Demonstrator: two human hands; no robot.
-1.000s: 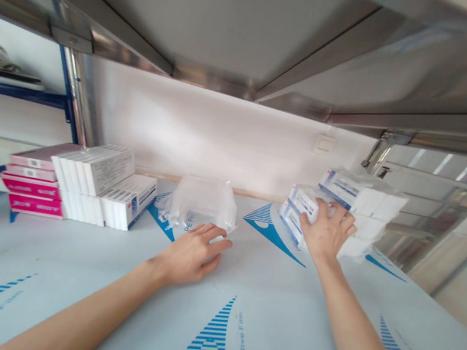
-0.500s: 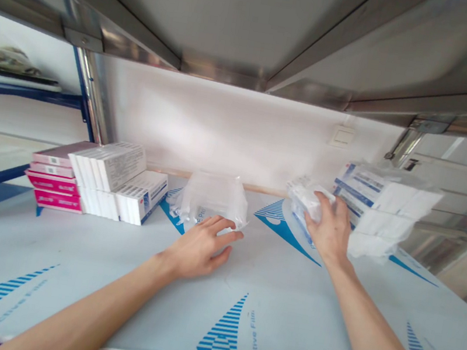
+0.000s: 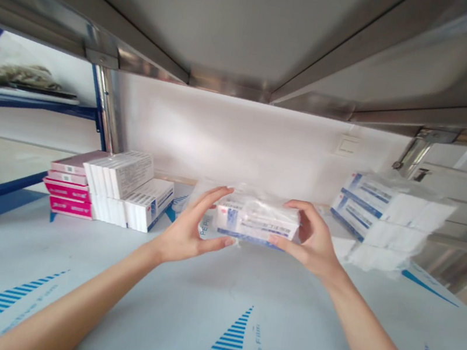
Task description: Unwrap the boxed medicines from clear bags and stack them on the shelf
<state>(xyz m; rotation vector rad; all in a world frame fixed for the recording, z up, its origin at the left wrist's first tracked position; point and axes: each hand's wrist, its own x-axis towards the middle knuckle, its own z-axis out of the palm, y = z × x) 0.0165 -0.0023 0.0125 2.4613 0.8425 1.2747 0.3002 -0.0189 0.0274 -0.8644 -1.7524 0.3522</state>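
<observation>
A plastic-wrapped pack of white and blue boxes point(image 3: 257, 217) is in the middle, above the film-covered shelf point(image 3: 179, 296). My right hand point(image 3: 312, 240) grips its right end, with the thumb on the front and the fingers over the top. At the left end my left hand point(image 3: 190, 227) is open, thumb and fingers spread around the corner; whether it touches the pack I cannot tell. Behind the left hand lies crumpled clear plastic wrap point(image 3: 199, 190), partly hidden by the hand and the pack.
Wrapped white and blue boxes point(image 3: 390, 217) are stacked on the right. On the left stand white boxes point(image 3: 125, 187) beside pink boxes point(image 3: 71, 191). A metal shelf point(image 3: 247, 29) hangs low overhead. A wall switch point(image 3: 348, 146) is on the back wall.
My right hand has brought the wrapped pack leftward from beside the right stack to the middle. My left hand has turned and opened wider at the pack's left end. The view has shifted slightly.
</observation>
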